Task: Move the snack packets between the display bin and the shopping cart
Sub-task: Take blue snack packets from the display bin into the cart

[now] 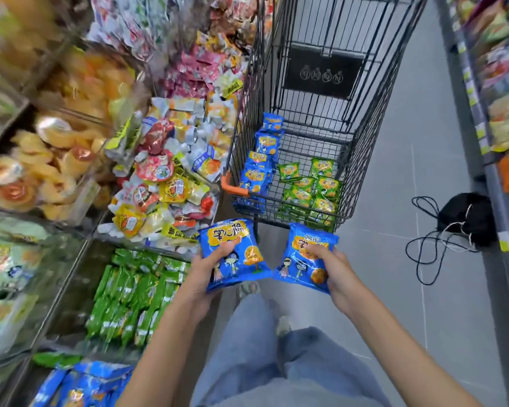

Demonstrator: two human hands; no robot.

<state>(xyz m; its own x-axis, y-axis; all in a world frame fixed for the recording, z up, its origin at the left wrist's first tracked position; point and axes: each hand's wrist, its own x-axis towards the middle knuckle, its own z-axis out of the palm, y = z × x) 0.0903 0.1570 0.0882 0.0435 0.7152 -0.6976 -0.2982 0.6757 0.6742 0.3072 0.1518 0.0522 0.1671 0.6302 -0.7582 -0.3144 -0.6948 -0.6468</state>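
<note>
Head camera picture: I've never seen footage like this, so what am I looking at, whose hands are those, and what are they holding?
There is no robot here. One wide-angle camera sits on a person's head, looking forward and down, so you see their own arms and legs. The left hand holds a blue snack packet, and the right hand holds a second blue packet. Ahead stands a wire shopping cart with a row of blue packets along its left side and a cluster of green packets beside them. On the left are displayed snacks, including green packs and, nearest, blue packs. A black bag with cords lies on the floor to the right.
</note>
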